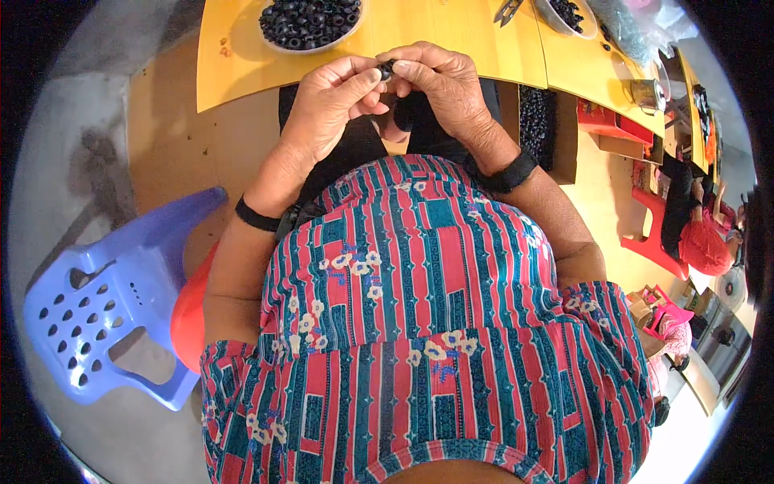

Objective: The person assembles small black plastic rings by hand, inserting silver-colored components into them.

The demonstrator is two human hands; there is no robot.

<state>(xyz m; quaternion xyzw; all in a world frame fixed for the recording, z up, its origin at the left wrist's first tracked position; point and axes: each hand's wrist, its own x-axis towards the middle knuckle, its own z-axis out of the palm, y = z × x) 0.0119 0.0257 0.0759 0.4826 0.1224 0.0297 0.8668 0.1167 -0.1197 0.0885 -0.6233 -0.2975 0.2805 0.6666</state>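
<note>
Hands meet at the table edge on my feed: left hand (334,101) and right hand (439,81) are pressed together fingertip to fingertip, both pinched on one small black ring (386,69). I see the ring caught between the left thumb and the right thumb and forefinger, at the very tips, mostly covered, so I can't tell its exact shape. Just beyond the left hand sits a shallow bowl (322,47) heaped with more black rings (310,20), on the yellow table (451,36). Beyond the right hand, further out, a second bowl (564,20) with the same dark pieces, and a small pair of snips (506,10) between the two bowls. Each wrist carries a black band (256,216). Below the hands, dark trousers and a striped red and teal top (419,323). Off to the left hand's side, well apart, a blue plastic chair (105,310). Off to the right hand's side, well apart, another person in red (703,242) by a red chair (649,234).
</note>
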